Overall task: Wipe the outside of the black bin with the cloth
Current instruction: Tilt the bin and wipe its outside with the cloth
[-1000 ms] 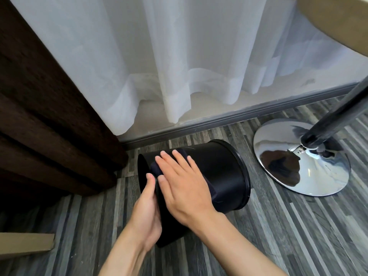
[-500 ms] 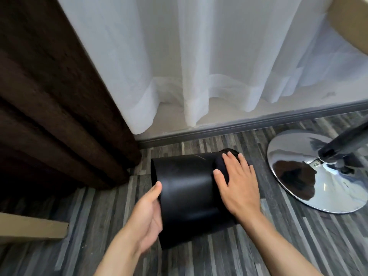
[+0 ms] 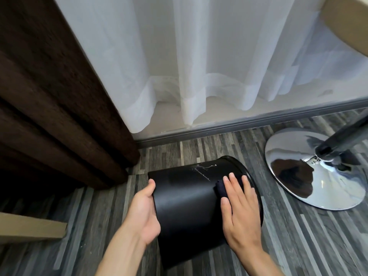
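The black bin (image 3: 185,198) lies on its side on the grey striped floor, its rimmed mouth toward the right and its base toward the left. White streaks mark its upper wall near the rim. My left hand (image 3: 144,213) cups the base end and steadies it. My right hand (image 3: 240,208) lies flat on the bin's wall near the rim, pressing a dark cloth (image 3: 220,189) against it. Only a small edge of the cloth shows beside my fingers.
A chrome round table base (image 3: 310,172) with a dark pole stands on the floor to the right. A dark brown curtain (image 3: 49,86) hangs at left, a white sheer curtain (image 3: 199,56) behind. A beige board (image 3: 29,229) lies at the lower left.
My right hand has slid with the cloth from the base end of the bin along its wall to the rim end. The left hand has kept holding the base.
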